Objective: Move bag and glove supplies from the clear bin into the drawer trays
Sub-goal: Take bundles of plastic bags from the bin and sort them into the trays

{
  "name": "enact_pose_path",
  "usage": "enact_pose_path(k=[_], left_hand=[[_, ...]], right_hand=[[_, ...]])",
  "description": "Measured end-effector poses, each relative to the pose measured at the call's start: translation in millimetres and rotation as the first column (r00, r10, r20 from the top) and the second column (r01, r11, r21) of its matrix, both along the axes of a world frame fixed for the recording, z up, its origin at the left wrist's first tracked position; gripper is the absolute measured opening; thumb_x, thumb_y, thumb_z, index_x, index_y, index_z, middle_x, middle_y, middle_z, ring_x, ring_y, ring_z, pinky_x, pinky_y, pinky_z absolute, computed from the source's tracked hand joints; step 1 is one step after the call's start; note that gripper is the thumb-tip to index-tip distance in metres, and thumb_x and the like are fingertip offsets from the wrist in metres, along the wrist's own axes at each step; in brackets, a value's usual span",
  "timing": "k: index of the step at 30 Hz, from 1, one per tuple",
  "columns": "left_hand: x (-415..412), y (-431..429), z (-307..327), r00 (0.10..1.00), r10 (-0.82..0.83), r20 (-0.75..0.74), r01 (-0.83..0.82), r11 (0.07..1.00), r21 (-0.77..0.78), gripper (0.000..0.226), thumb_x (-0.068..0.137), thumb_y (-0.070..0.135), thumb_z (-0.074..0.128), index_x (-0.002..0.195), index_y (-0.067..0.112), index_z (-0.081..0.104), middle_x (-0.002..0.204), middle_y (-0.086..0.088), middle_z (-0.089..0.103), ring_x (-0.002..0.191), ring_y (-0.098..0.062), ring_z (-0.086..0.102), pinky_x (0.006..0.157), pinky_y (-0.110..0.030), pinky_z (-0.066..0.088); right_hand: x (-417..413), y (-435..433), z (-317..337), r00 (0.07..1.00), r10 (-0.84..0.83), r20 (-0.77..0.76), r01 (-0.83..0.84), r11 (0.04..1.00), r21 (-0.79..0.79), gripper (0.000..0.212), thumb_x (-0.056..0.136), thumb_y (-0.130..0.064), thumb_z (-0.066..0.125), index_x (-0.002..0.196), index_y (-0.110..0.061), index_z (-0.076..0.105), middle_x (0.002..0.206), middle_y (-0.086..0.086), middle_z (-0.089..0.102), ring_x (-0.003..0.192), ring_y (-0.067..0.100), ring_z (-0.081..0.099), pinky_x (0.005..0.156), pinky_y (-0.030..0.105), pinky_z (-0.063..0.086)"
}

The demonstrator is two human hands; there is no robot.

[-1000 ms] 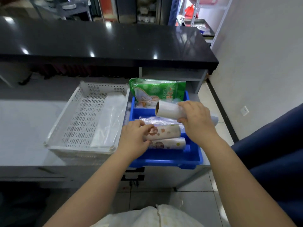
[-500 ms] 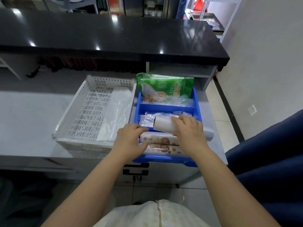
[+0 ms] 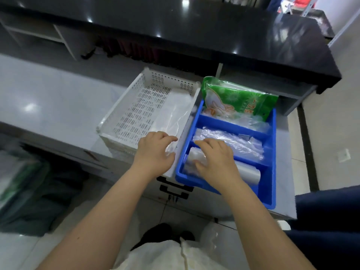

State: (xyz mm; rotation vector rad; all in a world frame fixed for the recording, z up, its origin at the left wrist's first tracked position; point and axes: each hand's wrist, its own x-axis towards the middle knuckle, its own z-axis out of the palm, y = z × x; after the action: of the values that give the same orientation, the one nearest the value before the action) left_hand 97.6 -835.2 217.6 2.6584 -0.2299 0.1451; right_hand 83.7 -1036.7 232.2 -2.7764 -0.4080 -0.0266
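Note:
A blue divided tray (image 3: 272, 193) lies in the open drawer. My right hand (image 3: 216, 159) is in its front compartment, curled over the left end of a white bag roll (image 3: 248, 173) lying there; what lies beneath is hidden. Clear folded bags (image 3: 233, 142) fill the middle compartment. A green glove pack (image 3: 235, 103) leans upright in the back compartment. My left hand (image 3: 155, 151) hovers with fingers apart over the front right corner of the white perforated basket (image 3: 124, 117), above a clear plastic sheet (image 3: 175, 114).
A black countertop (image 3: 194, 26) overhangs the back of the drawer. Black drawer handles (image 3: 175, 190) sit below the tray front. A blurred clear container (image 3: 21, 172) stands low at the left. Something dark blue (image 3: 331, 221) is close on the right.
My right hand lowered the white roll from above the tray down into the front compartment. My left hand left the printed rolls and moved left to the basket's corner. The view tilted.

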Motion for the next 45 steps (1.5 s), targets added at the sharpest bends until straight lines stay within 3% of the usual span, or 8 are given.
enact_pose_path(k=[5,10,15,21,28,34,40,45], left_hand=[[-4,50,10,0.983,0.183,-0.002,-0.183,0.983,0.024,0.043,0.078,0.033,0.065,0.12,0.031,0.061,0.115,0.004,0.06,0.114,-0.023,0.046,0.094,-0.042,0.035],[-33,156,18,0.923,0.384,0.032,-0.384,0.923,0.024,0.042,0.079,0.03,0.062,0.121,0.03,0.06,0.117,0.005,0.059,0.116,-0.023,0.045,0.096,-0.042,0.034],[-76,300,20,0.823,0.562,0.076,-0.567,0.82,0.078,0.045,0.077,0.029,0.06,0.122,0.029,0.06,0.116,0.002,0.06,0.112,-0.026,0.047,0.092,-0.043,0.039],[-139,473,0,0.682,0.731,0.027,-0.727,0.673,0.138,0.046,0.077,0.036,0.061,0.123,0.033,0.057,0.118,0.002,0.057,0.113,-0.025,0.044,0.09,-0.041,0.039],[-183,611,-28,0.526,0.844,-0.106,-0.834,0.536,0.13,0.049,0.077,0.037,0.06,0.126,0.034,0.056,0.122,0.002,0.058,0.113,-0.026,0.047,0.091,-0.042,0.039],[-176,700,-67,0.39,0.899,-0.201,-0.902,0.417,0.116,0.047,0.08,0.035,0.06,0.126,0.031,0.056,0.125,-0.001,0.058,0.117,-0.026,0.045,0.092,-0.042,0.037],[-146,779,-138,0.205,0.897,-0.391,-0.936,0.297,0.19,0.049,0.084,0.035,0.058,0.132,0.03,0.051,0.134,-0.003,0.051,0.123,-0.027,0.04,0.096,-0.041,0.035],[-120,823,-194,0.135,0.843,-0.52,-0.949,0.26,0.176,0.052,0.085,0.029,0.058,0.136,0.026,0.048,0.137,-0.007,0.047,0.125,-0.029,0.037,0.097,-0.041,0.033]], right_hand=[[30,76,20,0.966,0.25,0.062,-0.25,0.968,-0.019,0.047,0.086,-0.028,0.064,0.132,-0.022,0.052,0.131,0.002,0.051,0.122,0.027,0.041,0.102,0.041,0.027],[37,192,29,0.889,0.443,0.121,-0.439,0.897,-0.053,0.043,0.082,-0.022,0.066,0.124,-0.018,0.06,0.124,0.006,0.057,0.116,0.032,0.047,0.096,0.042,0.031],[31,348,28,0.755,0.641,0.138,-0.63,0.767,-0.118,0.04,0.08,-0.021,0.064,0.119,-0.017,0.061,0.121,0.004,0.059,0.112,0.031,0.048,0.095,0.039,0.035],[7,538,14,0.592,0.799,0.107,-0.786,0.601,-0.145,0.045,0.08,-0.025,0.066,0.124,-0.02,0.058,0.12,0.005,0.06,0.11,0.032,0.051,0.092,0.044,0.041],[-4,697,-11,0.46,0.888,0.001,-0.88,0.456,-0.132,0.048,0.083,-0.03,0.066,0.129,-0.025,0.053,0.127,-0.001,0.055,0.118,0.026,0.046,0.101,0.043,0.038],[33,805,-43,0.408,0.909,-0.082,-0.912,0.402,-0.088,0.046,0.086,-0.027,0.065,0.13,-0.022,0.053,0.128,0.001,0.054,0.119,0.026,0.044,0.099,0.042,0.039],[79,913,-125,0.336,0.899,-0.28,-0.941,0.332,-0.065,0.045,0.086,-0.027,0.064,0.13,-0.022,0.052,0.131,0.001,0.052,0.12,0.026,0.043,0.099,0.04,0.037],[99,992,-199,0.263,0.835,-0.484,-0.963,0.261,-0.073,0.047,0.087,-0.025,0.062,0.132,-0.021,0.05,0.136,0.005,0.049,0.121,0.03,0.042,0.1,0.042,0.037]])
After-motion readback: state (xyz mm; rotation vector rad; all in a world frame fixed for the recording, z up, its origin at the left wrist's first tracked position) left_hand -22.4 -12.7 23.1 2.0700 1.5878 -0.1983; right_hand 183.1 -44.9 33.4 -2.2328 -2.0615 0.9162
